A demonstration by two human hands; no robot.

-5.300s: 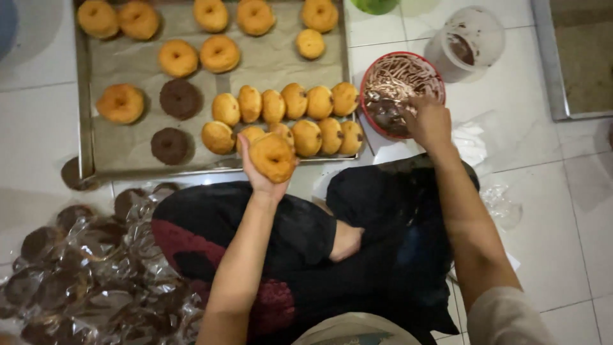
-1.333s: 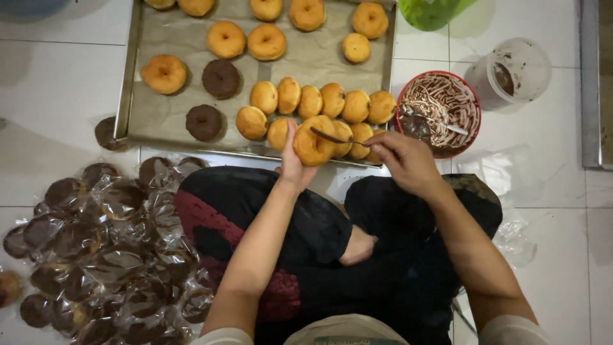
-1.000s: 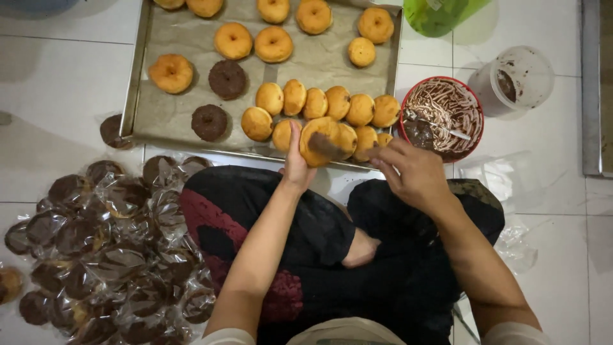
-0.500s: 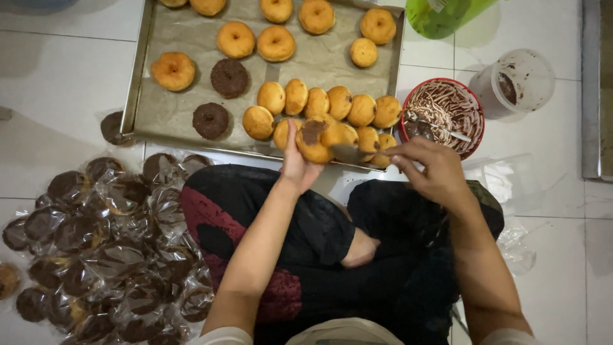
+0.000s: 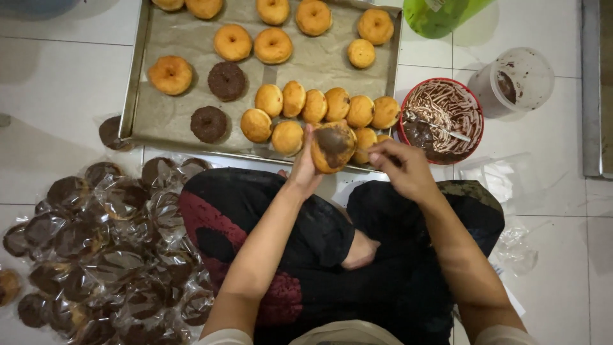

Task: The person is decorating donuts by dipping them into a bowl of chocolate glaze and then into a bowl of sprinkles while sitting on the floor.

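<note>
Tray: one metal tray lined with paper, lying on the tiled floor ahead of the seated person's knees.
Wrapped pile: one heap of chocolate-topped doughnuts in clear wrap on the floor at the person's left, too overlapped to count.
Bowl: one red bowl of chocolate, just right of the tray, with one spoon lying in it.
Tub: one clear tub smeared with chocolate, beyond the bowl to the right.
Plain doughnuts: about sixteen on the tray, ringed ones towards the far edge, rounder ones packed in rows near the bowl.
Dark doughnuts: two chocolate-coated ones on the tray, side by side left of the rows.
Left hand: fingers curled round the back of one doughnut, gripping it above the tray's near edge.
Doughnut: round, so no clear long axis; held on edge, its flat face turned towards the right hand, with a chocolate patch on it.
Right hand: closed in a pinch just right of the doughnut, fingertips beside its face; what they pinch cannot be made out.
</note>
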